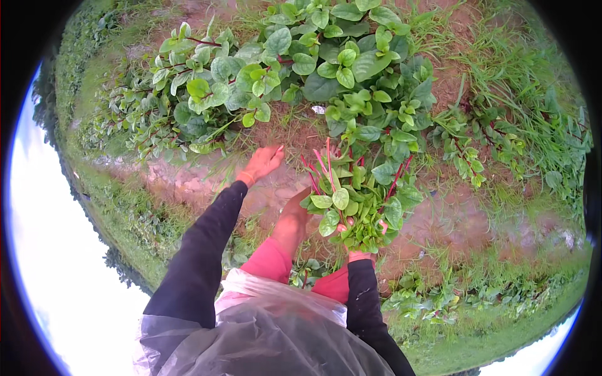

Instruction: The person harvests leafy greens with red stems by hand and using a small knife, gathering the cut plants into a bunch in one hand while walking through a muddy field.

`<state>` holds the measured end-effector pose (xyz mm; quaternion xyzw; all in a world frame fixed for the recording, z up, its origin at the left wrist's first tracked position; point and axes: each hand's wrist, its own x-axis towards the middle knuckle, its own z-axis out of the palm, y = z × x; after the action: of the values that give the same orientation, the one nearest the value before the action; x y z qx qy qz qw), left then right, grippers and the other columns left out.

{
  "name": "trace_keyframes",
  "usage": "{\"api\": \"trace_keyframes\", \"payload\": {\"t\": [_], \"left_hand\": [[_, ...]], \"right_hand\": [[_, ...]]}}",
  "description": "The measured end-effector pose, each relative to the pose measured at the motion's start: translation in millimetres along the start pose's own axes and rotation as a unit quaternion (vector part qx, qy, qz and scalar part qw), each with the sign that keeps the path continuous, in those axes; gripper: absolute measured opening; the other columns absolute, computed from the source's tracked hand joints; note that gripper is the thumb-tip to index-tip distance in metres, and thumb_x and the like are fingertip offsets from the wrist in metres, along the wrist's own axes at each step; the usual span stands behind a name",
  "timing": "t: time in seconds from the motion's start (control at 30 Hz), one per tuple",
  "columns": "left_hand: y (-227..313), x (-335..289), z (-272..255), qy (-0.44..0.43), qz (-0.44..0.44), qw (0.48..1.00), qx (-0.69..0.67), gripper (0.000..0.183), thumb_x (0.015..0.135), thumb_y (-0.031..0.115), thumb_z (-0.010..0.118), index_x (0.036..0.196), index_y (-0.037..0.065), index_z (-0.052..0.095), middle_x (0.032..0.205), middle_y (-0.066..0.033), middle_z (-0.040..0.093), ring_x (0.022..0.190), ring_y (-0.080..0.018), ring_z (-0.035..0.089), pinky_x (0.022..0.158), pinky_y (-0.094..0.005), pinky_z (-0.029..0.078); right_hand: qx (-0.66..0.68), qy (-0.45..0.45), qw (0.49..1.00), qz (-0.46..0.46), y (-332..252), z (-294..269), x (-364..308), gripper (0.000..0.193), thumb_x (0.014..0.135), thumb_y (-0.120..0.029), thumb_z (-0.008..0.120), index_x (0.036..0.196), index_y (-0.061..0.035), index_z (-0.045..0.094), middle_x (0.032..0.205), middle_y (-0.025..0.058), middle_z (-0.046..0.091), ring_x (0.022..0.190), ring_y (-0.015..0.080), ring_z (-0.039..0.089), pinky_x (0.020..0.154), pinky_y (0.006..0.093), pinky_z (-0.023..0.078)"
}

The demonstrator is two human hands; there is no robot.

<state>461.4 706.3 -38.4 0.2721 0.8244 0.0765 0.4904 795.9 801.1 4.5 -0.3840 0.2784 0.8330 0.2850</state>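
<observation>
My right hand (pixel 360 255) is wrapped round a thick bunch of cut leafy greens (pixel 360 207) with bright red stems, held upright in front of my leg. The leaves cover most of that hand; only a few fingertips and the wrist show. My left hand (pixel 263 162) reaches forward over bare soil, its fingers curled closed, with a thin band at the wrist. Whether anything is pinched in it is hidden. Just beyond it grows a wide clump of leafy plants (pixel 304 64) with broad green leaves and dark red stems.
Tall grass (pixel 520 81) stands to the right, mixed with trailing red-stemmed vines (pixel 464 153). Muddy soil (pixel 182 182) runs across between the rows. My bare leg (pixel 291 229) is between my arms, and a translucent plastic cover (pixel 269 338) drapes my lap. More low plants (pixel 433 297) grow at the lower right.
</observation>
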Motion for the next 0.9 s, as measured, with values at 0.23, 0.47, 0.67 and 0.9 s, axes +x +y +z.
{"api": "trace_keyframes", "payload": {"t": [0.23,0.47,0.67,0.9], "left_hand": [[90,-57,-85,0.292,-0.04,0.928,-0.227,0.029,0.091,0.026,0.058,0.109,0.003,0.057,0.075,-0.0125,0.061,0.062,-0.0219,0.059,0.061,-0.0365,0.047],[144,25,-129,0.336,0.082,0.929,-0.133,0.026,0.085,0.016,0.056,0.108,0.004,0.054,0.071,-0.021,0.059,0.061,-0.0355,0.06,0.059,-0.0411,0.047],[136,-5,-73,0.228,0.088,0.953,-0.177,0.014,0.079,0.006,0.053,0.091,0.002,0.056,0.067,-0.0205,0.056,0.059,-0.0385,0.059,0.054,-0.0425,0.045],[112,-12,-55,0.225,0.093,0.959,-0.143,0.018,0.08,0.006,0.051,0.095,0.0,0.057,0.067,-0.0206,0.055,0.056,-0.0343,0.058,0.053,-0.0401,0.044]], "right_hand": [[-0.009,-0.045,0.999,0.023,26,34,0,0.066,0.078,-0.061,0.053,0.124,-0.0127,0.054,0.116,0.01,0.057,0.094,0.0242,0.051,0.076,0.0429,0.039],[-0.004,0.039,0.999,-0.038,74,95,68,0.071,0.077,-0.063,0.048,0.125,-0.0113,0.055,0.116,0.0121,0.06,0.094,0.0294,0.057,0.087,0.0556,0.041],[-0.023,0.012,0.999,-0.048,94,139,155,0.064,0.08,-0.058,0.05,0.122,-0.0112,0.058,0.119,0.0096,0.061,0.104,0.0319,0.058,0.098,0.0551,0.04],[-0.065,0.026,0.995,-0.069,112,136,183,0.062,0.082,-0.051,0.05,0.128,-0.0095,0.055,0.124,0.0104,0.059,0.113,0.0316,0.055,0.099,0.0488,0.043]]}}
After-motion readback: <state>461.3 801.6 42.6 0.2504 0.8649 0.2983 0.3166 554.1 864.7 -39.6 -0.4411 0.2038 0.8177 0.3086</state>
